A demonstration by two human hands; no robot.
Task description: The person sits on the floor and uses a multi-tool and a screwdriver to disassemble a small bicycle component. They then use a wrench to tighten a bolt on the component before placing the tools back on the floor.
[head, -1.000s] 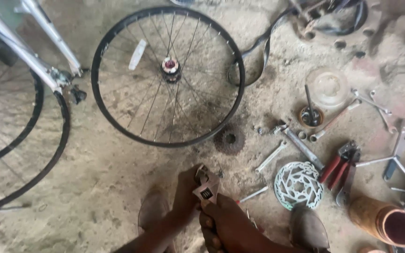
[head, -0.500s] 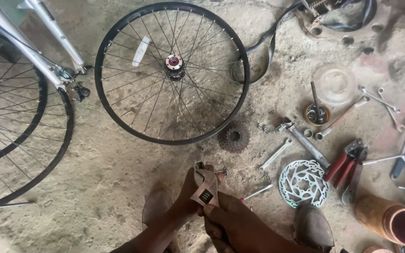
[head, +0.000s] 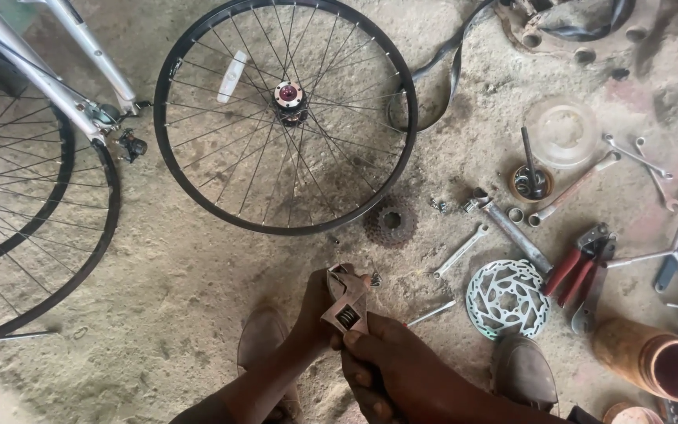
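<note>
My left hand and my right hand are together at the bottom centre, both closed around a rusty adjustable wrench. The wrench's jaw points up and away from me. Its jaw sits on a small dark part near my left fingers, too small to identify. A bare black bicycle wheel with a silver hub lies flat on the dirt floor just beyond the wrench. A dark sprocket cluster rests below the wheel's rim.
A brake disc, red-handled pliers, several spanners and a clear plastic lid lie to the right. A copper-coloured can lies at bottom right. A silver bicycle frame with its wheel is at left. My shoes flank the hands.
The view has shifted slightly, so the floor items sit lower in frame. My hands keep hold of the wrench, which has turned a little between them.
</note>
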